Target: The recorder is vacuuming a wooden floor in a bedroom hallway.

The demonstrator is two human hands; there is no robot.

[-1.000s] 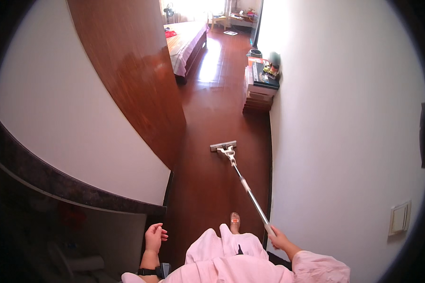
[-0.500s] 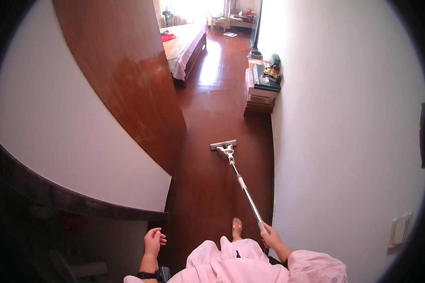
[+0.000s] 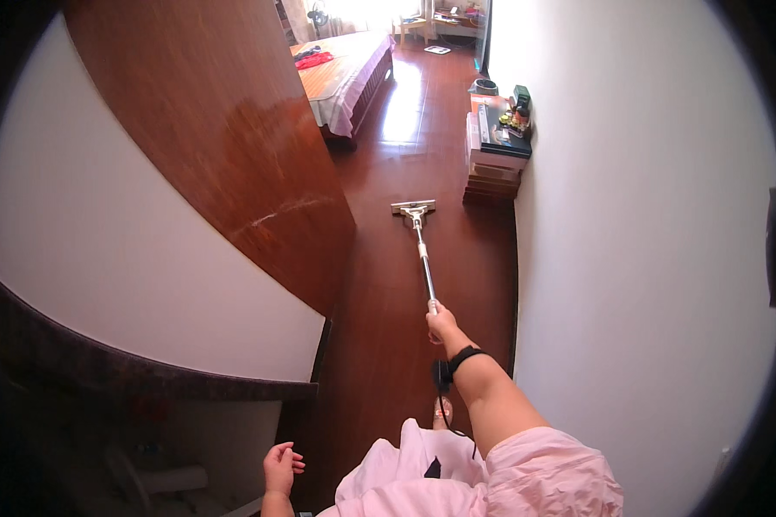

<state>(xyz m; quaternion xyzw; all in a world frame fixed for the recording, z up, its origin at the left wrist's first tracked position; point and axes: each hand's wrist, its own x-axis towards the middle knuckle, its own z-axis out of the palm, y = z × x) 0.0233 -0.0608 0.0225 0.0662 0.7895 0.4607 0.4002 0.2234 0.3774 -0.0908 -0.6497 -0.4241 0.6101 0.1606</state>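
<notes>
My right hand [image 3: 441,323] is closed around the grip end of a mop, its arm stretched forward. The mop's silvery pole [image 3: 427,270] runs away from me to a wide, flat head [image 3: 414,208], which rests on the reddish-brown floor [image 3: 379,284]. A dark strap with a small box and a cord sits on my right forearm. Low on the left, my left hand [image 3: 281,467] hangs loosely with its fingers slightly bent and apart, holding nothing.
A brown wooden door [image 3: 224,138] and white wall narrow the passage on the left. On the right, a stack of boxes [image 3: 497,155] with small items on top stands against the white wall [image 3: 629,241]. Farther off is a bed [image 3: 353,73]. My shoe [image 3: 442,414] shows below.
My right arm has reached forward, pushing the mop farther away, and its pole now points more straight ahead. My left hand has dropped slightly. The view has shifted a little.
</notes>
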